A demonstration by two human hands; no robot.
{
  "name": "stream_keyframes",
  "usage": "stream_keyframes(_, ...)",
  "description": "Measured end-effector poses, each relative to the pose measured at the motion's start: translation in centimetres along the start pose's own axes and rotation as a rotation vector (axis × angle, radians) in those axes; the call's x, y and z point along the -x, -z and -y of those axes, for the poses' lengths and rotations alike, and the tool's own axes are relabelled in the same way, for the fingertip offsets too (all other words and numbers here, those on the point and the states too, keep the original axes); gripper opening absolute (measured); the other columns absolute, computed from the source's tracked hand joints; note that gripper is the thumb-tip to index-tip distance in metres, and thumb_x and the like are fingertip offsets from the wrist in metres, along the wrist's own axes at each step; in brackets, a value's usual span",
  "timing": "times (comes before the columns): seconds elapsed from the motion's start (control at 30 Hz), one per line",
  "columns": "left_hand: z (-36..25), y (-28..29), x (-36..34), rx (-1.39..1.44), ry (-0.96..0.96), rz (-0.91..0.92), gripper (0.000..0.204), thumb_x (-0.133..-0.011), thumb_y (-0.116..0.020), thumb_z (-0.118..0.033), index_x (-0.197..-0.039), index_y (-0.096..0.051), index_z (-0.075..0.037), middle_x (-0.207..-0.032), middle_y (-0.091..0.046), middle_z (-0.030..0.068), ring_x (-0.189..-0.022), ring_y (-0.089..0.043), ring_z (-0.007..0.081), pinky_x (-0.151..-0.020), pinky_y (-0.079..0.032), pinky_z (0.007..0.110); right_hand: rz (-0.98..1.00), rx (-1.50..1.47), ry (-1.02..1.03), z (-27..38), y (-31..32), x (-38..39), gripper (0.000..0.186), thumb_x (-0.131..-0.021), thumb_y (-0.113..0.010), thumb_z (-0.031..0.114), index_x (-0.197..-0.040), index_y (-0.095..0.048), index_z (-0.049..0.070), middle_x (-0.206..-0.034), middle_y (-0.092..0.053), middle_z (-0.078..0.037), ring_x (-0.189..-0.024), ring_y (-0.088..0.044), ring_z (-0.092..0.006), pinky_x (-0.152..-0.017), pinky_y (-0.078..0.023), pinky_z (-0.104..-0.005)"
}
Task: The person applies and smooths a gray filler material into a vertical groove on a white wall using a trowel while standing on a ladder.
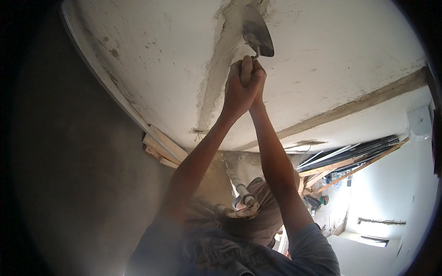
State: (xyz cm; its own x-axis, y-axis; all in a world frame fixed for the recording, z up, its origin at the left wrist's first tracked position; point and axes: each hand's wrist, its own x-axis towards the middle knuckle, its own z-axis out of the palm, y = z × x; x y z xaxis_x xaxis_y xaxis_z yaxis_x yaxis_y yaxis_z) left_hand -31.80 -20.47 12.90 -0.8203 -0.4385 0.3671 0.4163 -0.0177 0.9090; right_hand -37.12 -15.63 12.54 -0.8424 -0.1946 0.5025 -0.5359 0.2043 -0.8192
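A trowel (259, 34) with a pointed grey metal blade is raised at the top of the view, its blade lying close to the pale wall. My left hand (239, 94) wraps around its handle. Beside and partly behind it, my right hand (259, 83) is closed at the same handle, with most of its fingers hidden. Both arms stretch upward, nearly straight. A rough grey mortar strip (215, 76) runs along the wall just left of the hands and up behind the blade. Whether the blade touches the mortar, I cannot tell.
Another grey strip (354, 106) crosses the wall to the right. Wooden boards (163, 146) lean at lower left. Below my arms is a pale pipe-like pole (238, 186). Dark pipes and timber (352, 158) are stacked at right. Thin wires (199, 134) poke from the wall.
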Motion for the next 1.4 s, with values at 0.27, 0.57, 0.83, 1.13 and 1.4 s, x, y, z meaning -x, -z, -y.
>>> stream_keyframes(0.27, 2.1, -0.2, 1.6, 0.07, 0.091, -0.049, 0.064, -0.098, -0.061, -0.044, -0.134, -0.044, 0.006, -0.119, -0.058, 0.0223, -0.114, -0.058, 0.0301, -0.094, -0.048, 0.04, 0.069, 0.196, 0.081, -1.1, 1.0, 1.1, 0.032, -0.092, -0.061, 0.028, -0.083, -0.056, -0.002, -0.073, -0.061, -0.022, -0.059, -0.058, -0.0371, -0.055, -0.044, -0.0414)
stream_keyframes(0.57, 0.3, -1.3, -0.1, 0.042, 0.017, -0.058, 0.056, -0.099, -0.058, -0.043, -0.126, -0.046, 0.005, -0.114, -0.061, 0.0243, -0.108, -0.062, 0.0375, -0.09, -0.05, 0.042, -0.023, 0.209, 0.144, -0.4, 1.5, -1.2, 0.04, -0.093, -0.062, 0.03, -0.077, -0.056, -0.007, -0.065, -0.058, -0.023, -0.056, -0.056, -0.0334, -0.055, -0.045, -0.0418)
stream_keyframes(0.83, -1.0, -1.9, -0.1, 0.027, -0.022, -0.058, 0.058, -0.102, -0.054, -0.042, -0.128, -0.046, 0.009, -0.114, -0.057, 0.0258, -0.111, -0.059, 0.0341, -0.095, -0.047, 0.04, 0.076, 0.261, 0.108, 2.3, 3.1, -1.4, 0.036, -0.093, -0.06, 0.031, -0.084, -0.059, -0.003, -0.074, -0.064, -0.023, -0.07, -0.064, -0.0443, -0.06, -0.049, -0.045)
stream_keyframes(1.13, -3.1, -1.5, 0.0, 0.08, 0.045, 0.033, 0.072, -0.097, -0.061, -0.049, -0.136, -0.039, 0.007, -0.129, -0.051, 0.0252, -0.117, -0.056, 0.0328, -0.096, -0.047, 0.042, 0.117, 0.467, 0.48, 3.9, 4.2, -2.3, 0.025, -0.091, -0.059, 0.024, -0.089, -0.059, -0.001, -0.078, -0.06, -0.02, -0.07, -0.058, -0.0436, -0.062, -0.047, -0.0467)
stream_keyframes(1.4, -7.0, -1.1, -0.2, 0.225, -0.059, 0.093, 0.099, -0.091, -0.067, -0.054, -0.154, -0.016, 0.003, -0.15, -0.034, 0.025, -0.14, -0.039, 0.0393, -0.113, -0.037, 0.05, 0.11, 0.116, -0.021, 13.4, 5.6, -6.5, 0.039, -0.101, -0.058, 0.035, -0.081, -0.057, 0.001, -0.057, -0.054, -0.002, -0.048, -0.051, -0.0085, -0.043, -0.041, -0.0246)
